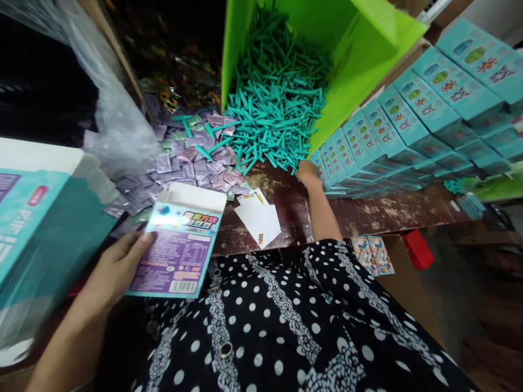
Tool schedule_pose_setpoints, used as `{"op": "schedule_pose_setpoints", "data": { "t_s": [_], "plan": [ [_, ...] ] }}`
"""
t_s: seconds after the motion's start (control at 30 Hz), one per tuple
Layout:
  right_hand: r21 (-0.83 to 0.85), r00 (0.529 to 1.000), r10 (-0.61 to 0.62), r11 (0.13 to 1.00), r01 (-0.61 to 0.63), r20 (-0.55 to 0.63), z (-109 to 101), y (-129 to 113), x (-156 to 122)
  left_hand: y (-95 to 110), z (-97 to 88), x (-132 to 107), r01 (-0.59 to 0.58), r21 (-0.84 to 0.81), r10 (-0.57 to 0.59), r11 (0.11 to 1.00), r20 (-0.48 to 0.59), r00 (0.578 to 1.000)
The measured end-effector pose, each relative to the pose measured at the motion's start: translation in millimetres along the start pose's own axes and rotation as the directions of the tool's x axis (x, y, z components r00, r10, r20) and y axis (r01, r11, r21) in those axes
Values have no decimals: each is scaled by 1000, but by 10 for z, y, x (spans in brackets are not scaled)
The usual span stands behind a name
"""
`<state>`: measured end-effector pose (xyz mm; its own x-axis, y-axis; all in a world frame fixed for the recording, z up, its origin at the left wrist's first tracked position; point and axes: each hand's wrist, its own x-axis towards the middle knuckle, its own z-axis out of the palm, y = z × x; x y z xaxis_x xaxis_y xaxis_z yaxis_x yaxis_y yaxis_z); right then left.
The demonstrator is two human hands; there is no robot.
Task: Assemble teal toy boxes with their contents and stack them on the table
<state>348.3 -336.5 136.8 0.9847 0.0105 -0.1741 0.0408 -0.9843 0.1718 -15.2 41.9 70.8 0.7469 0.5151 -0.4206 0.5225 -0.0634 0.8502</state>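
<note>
My left hand grips a flat teal and purple carton by its left edge, thumb on the printed face. The carton's white end flap stands open at the top. Farther off, my right hand is closed at the near edge of a heap of teal plastic sticks, beside the row of boxes; what its fingers hold, if anything, is hidden. Between the hands, white paper cards lie on the dark table. Small purple and pink sachets are piled beyond the carton.
A bright green bin holds the sticks. Stacked teal boxes line the right side. More flat cartons stand at the left, near a clear plastic bag. A red object sits low at the right.
</note>
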Motion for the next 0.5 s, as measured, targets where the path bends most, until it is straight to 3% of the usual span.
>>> {"op": "schedule_pose_setpoints", "data": {
  "t_s": [0.13,0.23,0.5],
  "plan": [
    [51,999,40,998,-40,4,83,-11,-14,-57,-10,32,-32,-17,32,999,-8,999],
    [73,996,45,996,-40,-71,143,-16,-49,-51,-9,17,-41,-26,41,999,-1,999],
    [171,978,-123,973,152,-168,145,44,11,-50,9,3,-55,-95,61,994,60,996]
  ]
}}
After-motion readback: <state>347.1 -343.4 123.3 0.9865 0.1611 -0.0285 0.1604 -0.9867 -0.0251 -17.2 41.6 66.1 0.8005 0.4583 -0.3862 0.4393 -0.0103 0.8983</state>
